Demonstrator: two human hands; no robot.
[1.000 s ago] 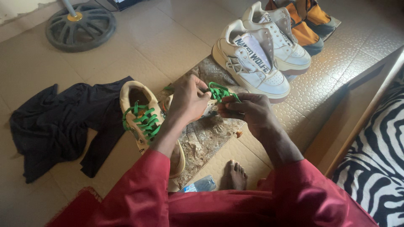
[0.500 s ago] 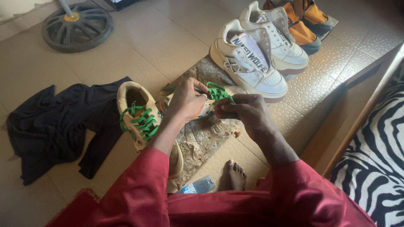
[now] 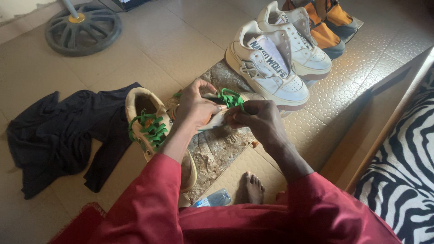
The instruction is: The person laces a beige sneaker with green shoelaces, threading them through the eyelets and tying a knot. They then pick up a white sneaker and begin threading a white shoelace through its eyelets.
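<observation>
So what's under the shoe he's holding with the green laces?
Under the held shoe lies a brown patterned mat on the tiled floor. The left hand and right hand cover part of the shoe, so whether it touches the mat cannot be seen.

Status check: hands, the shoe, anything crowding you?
Left hand and right hand both closed on the held shoe, fingers at its green lace. White sneakers sit just beyond, not touching.

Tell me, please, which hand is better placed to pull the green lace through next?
Probably the right hand: its fingers already pinch the green lace at the eyelets, while the left hand steadies the shoe.
</observation>
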